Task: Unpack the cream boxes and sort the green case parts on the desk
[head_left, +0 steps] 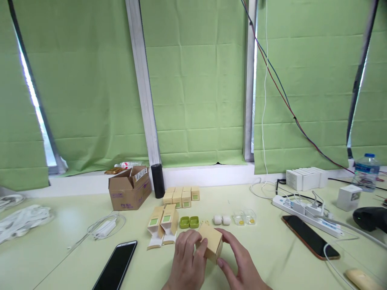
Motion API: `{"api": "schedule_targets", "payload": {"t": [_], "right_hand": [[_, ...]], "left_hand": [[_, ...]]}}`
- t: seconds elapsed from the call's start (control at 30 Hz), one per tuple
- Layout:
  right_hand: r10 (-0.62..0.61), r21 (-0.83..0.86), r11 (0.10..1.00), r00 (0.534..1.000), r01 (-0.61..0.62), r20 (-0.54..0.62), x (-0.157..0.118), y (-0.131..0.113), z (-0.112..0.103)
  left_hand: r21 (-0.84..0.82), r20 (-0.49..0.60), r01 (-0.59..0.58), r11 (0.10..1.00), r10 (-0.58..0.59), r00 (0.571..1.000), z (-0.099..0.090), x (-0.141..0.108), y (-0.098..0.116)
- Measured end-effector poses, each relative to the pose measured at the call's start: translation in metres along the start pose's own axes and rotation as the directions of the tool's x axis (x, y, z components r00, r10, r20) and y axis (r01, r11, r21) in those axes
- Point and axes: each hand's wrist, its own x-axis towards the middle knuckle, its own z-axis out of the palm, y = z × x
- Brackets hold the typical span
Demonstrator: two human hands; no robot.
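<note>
Holds a small tan box (211,241) from both sides, with left hand (188,257) curled against it and right hand (240,262) opened to about its width, well in front of the back edge of the table (272,251). Points one corner away from that edge, bare face up, with long axis hard to tell. Cannot read green labels (153,221) on two open boxes (171,225) beyond its left side, or purple print (118,196) on a brown carton (130,191) near the same edge.
</note>
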Motion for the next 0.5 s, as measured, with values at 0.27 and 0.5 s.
{"api": "schedule_targets", "payload": {"t": [0.27,0.5], "right_hand": [[0.129,0.099,0.986,0.991,-0.131,0.027,-0.001,-0.003,0.01],[0.157,0.093,0.983,0.988,-0.157,0.002,-0.002,0.002,0.016]], "left_hand": [[-0.034,0.18,-0.007,0.999,0.013,0.984,-0.002,0.002,0.001],[0.019,0.228,-0.01,1.0,0.006,0.974,0.005,-0.007,0.003]]}}
